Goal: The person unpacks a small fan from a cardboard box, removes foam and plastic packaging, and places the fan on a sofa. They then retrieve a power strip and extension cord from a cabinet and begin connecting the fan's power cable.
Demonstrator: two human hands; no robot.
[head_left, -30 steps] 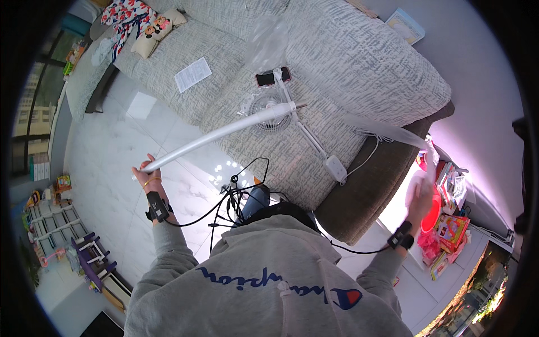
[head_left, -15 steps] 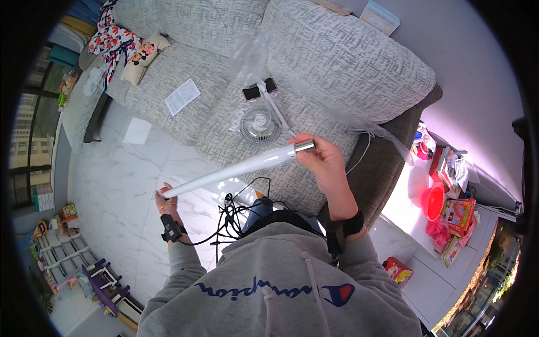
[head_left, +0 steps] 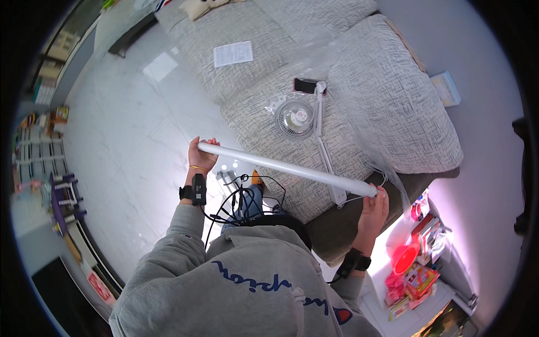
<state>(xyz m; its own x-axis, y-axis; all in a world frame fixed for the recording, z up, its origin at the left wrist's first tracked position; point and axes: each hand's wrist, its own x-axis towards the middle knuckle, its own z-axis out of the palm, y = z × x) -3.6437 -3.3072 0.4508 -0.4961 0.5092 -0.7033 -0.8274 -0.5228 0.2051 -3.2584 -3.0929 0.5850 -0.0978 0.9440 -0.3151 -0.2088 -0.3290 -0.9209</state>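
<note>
Both hands grasp white tube (head_left: pixel 286 166): left hand (head_left: pixel 202 155) fingers clenched at one end, right hand (head_left: pixel 375 208) at other. Step: lifting tube level. Beyond fingers, small fan (head_left: pixel 295 118) on sofa (head_left: pixel 359 67); next needs steady two-hand control.

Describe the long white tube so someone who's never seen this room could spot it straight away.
Start at the grey sofa. Just in front of it, the long white tube is held level, the left hand and right hand gripping its ends. Unlike the small round fan lying on the cushions, it is off the sofa.
</note>
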